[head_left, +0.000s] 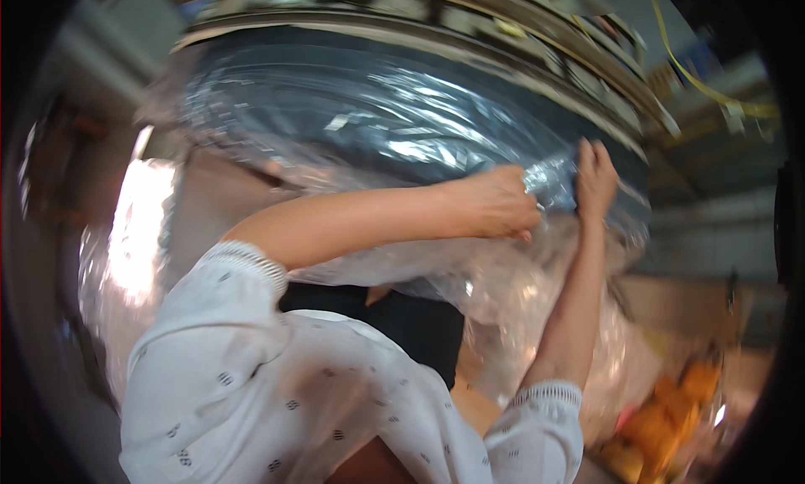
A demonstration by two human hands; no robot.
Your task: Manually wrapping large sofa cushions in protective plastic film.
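A large sheet of clear plastic film (360,123) is stretched over a big dark rounded object (277,90) that fills the upper middle of the view. My left hand (496,202) reaches across from the left and pinches a bunched fold of the film at its right edge. My right hand (595,175) grips the same fold just to the right, fingers closed on the film. Both forearms are bare below white patterned sleeves (251,375). More crumpled film (503,291) hangs below my hands. The picture is blurred by motion.
A curved metal rim or rail (520,31) runs over the top of the dark object. A yellow cable (704,85) hangs at the upper right. Orange and yellow things (671,417) lie at the lower right, too blurred to name.
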